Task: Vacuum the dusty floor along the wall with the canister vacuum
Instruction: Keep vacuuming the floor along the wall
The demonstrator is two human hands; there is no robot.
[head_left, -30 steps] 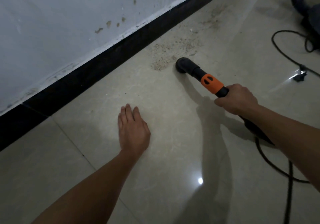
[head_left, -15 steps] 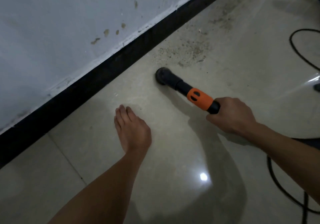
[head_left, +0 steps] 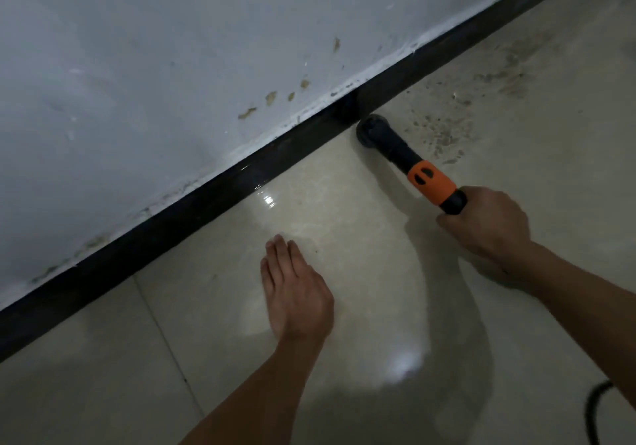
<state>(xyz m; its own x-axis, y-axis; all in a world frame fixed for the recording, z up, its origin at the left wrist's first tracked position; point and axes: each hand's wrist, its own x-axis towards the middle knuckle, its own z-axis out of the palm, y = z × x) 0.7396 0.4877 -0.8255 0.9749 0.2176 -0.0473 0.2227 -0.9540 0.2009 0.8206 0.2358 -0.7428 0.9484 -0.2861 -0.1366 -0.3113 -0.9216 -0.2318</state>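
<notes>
I'm mid-sweep along the wall. My right hand [head_left: 485, 228] has its fingers clamped round the black wand [head_left: 395, 150] just behind the orange collar [head_left: 432, 183]. The nozzle [head_left: 371, 129] sits on the floor [head_left: 378, 272] hard by the black baseboard [head_left: 206, 200]; touching or not, I cannot tell. My left hand [head_left: 296, 293] lies flat on the tile at 7 o'clock from the nozzle, fingers straight and together. The dust [head_left: 447, 135] lies at 2 to 3 o'clock, so I judge the nozzle must slide that way next, hugging the baseboard.

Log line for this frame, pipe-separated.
right hand: grips vacuum wand | nozzle: on floor by baseboard | left hand: rests on floor | dust: beyond nozzle
</notes>
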